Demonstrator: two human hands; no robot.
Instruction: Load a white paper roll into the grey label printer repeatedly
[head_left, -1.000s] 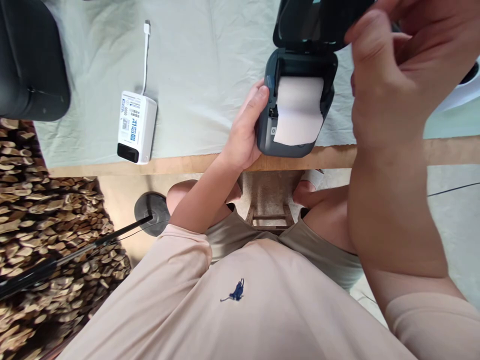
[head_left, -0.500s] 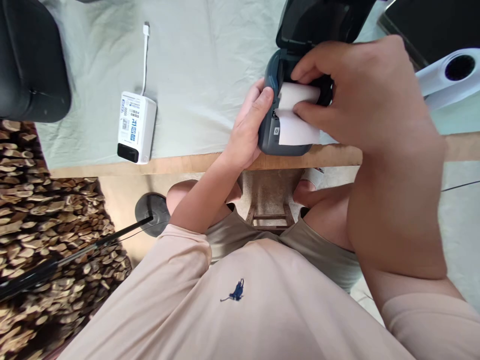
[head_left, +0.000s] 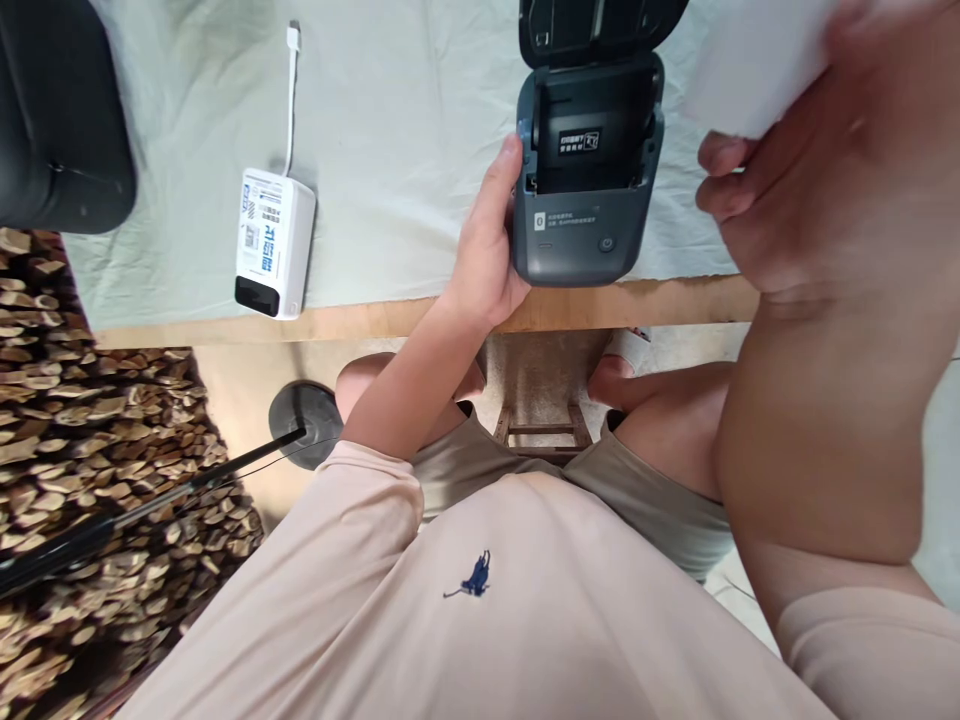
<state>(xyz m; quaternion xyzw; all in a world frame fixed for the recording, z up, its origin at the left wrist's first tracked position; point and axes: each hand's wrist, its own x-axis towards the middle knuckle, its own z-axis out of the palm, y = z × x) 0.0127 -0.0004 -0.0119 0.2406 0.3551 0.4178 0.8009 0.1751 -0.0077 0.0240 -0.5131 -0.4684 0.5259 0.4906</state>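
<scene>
A dark label printer (head_left: 585, 255) sits at the table's front edge, its lid (head_left: 600, 30) swung up and back. The roll compartment is bare, with a small printed sticker on its floor. My left hand (head_left: 487, 235) grips the printer's left side, thumb along the edge. Off to the right, my right hand (head_left: 810, 190) is closed on a white paper roll (head_left: 754, 65), which is smeared by motion; part of the roll is hidden behind the hand.
A white power bank (head_left: 274, 240) with a short white cable (head_left: 291, 100) lies on the cloth at left. A black padded object (head_left: 64, 120) occupies the far left corner. Below the wooden table edge (head_left: 360, 322) stands a round-based black stand (head_left: 304, 425).
My right hand has lifted the paper roll out of the printer and carried it right, baring the compartment. My left hand keeps its grip; the printer sits slightly higher in view.
</scene>
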